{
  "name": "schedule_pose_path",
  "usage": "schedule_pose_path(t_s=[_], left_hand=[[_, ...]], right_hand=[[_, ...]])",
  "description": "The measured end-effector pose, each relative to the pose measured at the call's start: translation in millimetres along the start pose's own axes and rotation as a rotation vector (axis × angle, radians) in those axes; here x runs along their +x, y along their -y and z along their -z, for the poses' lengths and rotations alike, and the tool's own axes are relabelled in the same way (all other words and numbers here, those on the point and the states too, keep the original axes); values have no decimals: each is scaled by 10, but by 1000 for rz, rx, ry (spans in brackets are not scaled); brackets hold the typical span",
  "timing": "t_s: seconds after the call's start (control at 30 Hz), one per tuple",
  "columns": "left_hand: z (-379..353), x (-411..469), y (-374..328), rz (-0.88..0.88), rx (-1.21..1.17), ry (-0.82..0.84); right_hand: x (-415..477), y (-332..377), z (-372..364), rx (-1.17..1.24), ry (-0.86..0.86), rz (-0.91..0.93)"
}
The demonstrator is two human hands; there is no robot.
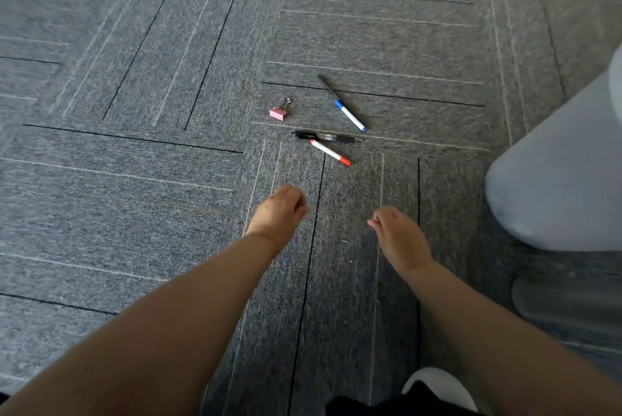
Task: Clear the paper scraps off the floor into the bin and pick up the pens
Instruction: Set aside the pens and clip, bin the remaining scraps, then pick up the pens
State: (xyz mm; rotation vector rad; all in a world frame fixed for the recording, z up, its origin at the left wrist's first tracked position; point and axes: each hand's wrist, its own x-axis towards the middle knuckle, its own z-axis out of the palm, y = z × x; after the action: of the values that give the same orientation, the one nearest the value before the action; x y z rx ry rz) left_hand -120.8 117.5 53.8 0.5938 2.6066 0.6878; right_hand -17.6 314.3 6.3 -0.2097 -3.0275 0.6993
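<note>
Bare skin, nothing held: left hand (277,210) and right hand (399,235) both hovered empty over the grey carpet (134,197), fingers loosely curled. Pens lay just ahead of them. Red-capped marker (330,153) was closest, long axis diagonal, roughly between the hands, left hand slightly nearer. Black pen (325,137) lay crosswise touching it; blue-capped marker (350,115) and thin black pen (329,86) farther out. Pink binder clip (279,112) to the left. No paper scraps visible; pale grey bin (552,180) at right.

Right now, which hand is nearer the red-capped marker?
Left. The left hand hovers just below and left of the red-capped marker; the right hand is lower and off to its right.
</note>
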Motion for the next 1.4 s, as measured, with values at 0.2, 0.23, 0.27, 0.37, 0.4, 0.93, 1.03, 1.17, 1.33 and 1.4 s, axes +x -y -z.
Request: schedule_pose_path(t_s=[0.2, 0.23, 0.27, 0.37, 0.4, 0.93, 1.03, 1.17, 1.33, 1.4], left_hand=[[7, 136, -334, -83, -32, -17], [29, 151, -382, -89, -39, -29], [54, 163, -426, -90, -44, -39], [124, 194, -530, -95, -41, -54], [135, 204, -546, -101, -40, -61], [82, 66, -290, -74, -17, -45], [81, 61, -297, -62, -15, -41], [98, 102, -309, -61, -10, -51], [226, 290, -619, -158, -63, -138], [333, 461, -936, -227, -103, -187]], right_hand=[[-35, -20, 227, 59, -30, -37], [-33, 8, 287, 71, -21, -15], [-33, 44, 345, 68, 5, 16], [-65, 146, 354, 36, 156, 90], [-76, 159, 291, 36, 191, 95], [-170, 267, -336, -16, 208, 71], [-120, 294, -332, -35, 232, 56], [-75, 251, -224, -16, 245, 5], [-10, 226, 399, 154, -110, -122], [65, 246, 841, 172, -243, -98]])
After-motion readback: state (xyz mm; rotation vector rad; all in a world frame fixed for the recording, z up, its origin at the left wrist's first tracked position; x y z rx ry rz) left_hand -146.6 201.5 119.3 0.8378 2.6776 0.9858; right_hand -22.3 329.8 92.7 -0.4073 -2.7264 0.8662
